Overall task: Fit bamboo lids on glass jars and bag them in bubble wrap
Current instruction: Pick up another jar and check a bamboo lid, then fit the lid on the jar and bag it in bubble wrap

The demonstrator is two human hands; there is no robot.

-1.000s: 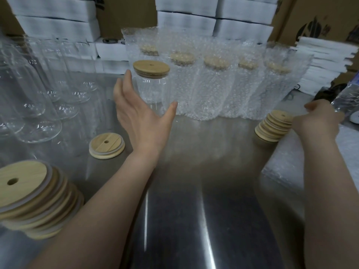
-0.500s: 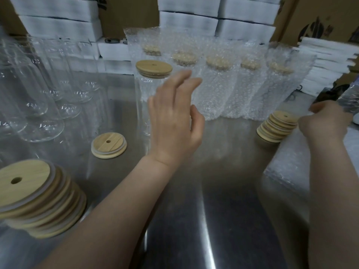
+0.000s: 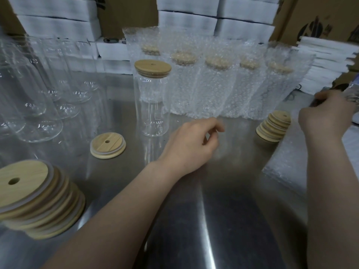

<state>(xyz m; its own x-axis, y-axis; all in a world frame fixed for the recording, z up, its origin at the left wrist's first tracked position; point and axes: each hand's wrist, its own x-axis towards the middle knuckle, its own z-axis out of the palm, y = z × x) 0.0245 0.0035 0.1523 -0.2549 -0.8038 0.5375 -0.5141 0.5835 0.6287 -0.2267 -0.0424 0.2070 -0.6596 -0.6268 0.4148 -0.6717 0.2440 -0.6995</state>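
Near the worktop's (image 3: 223,220) front left corner sits our stack of bamboo lids (image 3: 35,199). Mid-worktop is our left hand (image 3: 190,146), its fingers (image 3: 214,125) loosely curled and holding nothing. A single lid (image 3: 107,145) lies to its left, and beyond stands the lidded glass jar (image 3: 152,105). At the right edge our right hand (image 3: 326,117) curls against something clear; we cannot tell whether it is gripping it. Bagged jars (image 3: 217,84) line the far side.
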